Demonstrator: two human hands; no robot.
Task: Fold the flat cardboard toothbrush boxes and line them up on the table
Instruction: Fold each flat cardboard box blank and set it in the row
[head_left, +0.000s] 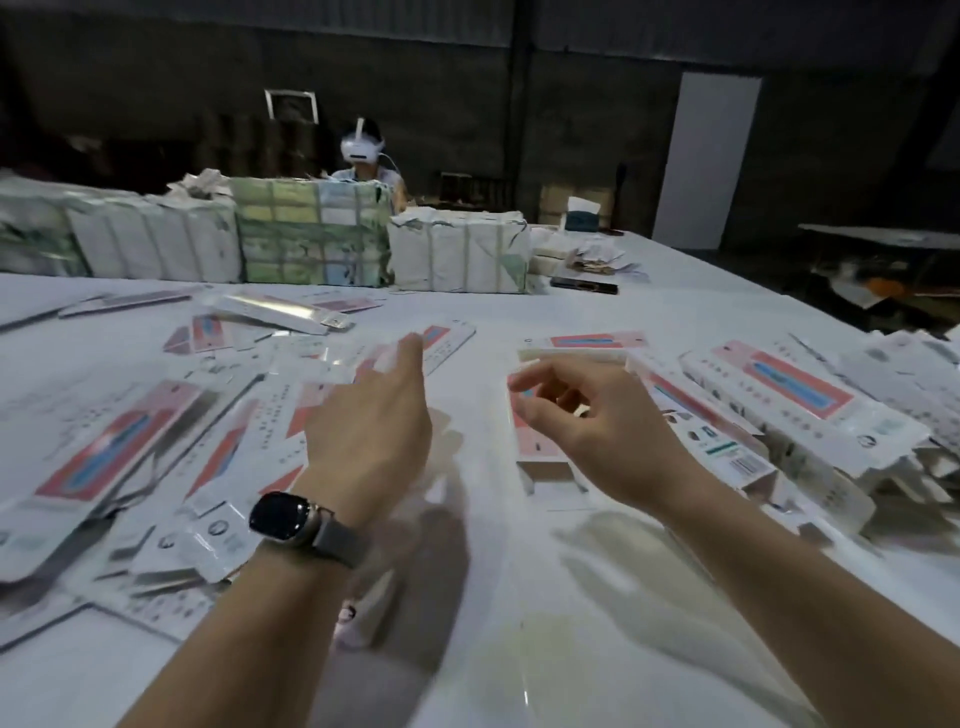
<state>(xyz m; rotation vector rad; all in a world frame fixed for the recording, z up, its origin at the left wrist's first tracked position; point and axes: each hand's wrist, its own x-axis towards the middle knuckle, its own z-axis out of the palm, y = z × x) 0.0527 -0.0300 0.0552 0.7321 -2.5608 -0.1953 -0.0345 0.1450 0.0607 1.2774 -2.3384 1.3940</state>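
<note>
Nearest the camera two bare forearms reach over the white table (519, 597). The left wrist carries one dark smartwatch (288, 519) on a grey band. The left hand (371, 421) hovers with fingers stretched forward and slightly spread, holding nothing, its fingertips above a flat box (447, 340) lying further out. The right hand (587, 415) hangs with fingers loosely curled, thumb and forefinger apart; it grips nothing, though whether its fingertips touch the carton beneath cannot be told.

Under that right hand lies one folded toothbrush box (540, 457), pink and white, its open end facing the camera. To its right runs a row of folded boxes (779, 410), side by side; at least three can be told apart, and the ones further right blur together and are cut off by the frame edge. On the left a loose heap of flat cardboard boxes (119, 447) overlaps too much to count, its print smeared.

Further back stand four wrapped bundles (311, 234) in a line, the leftmost cut off. Beyond them one person (366, 156) wearing a white headset sits largely hidden behind the bundles. A pale door (706, 161) shows in the dark far wall.
</note>
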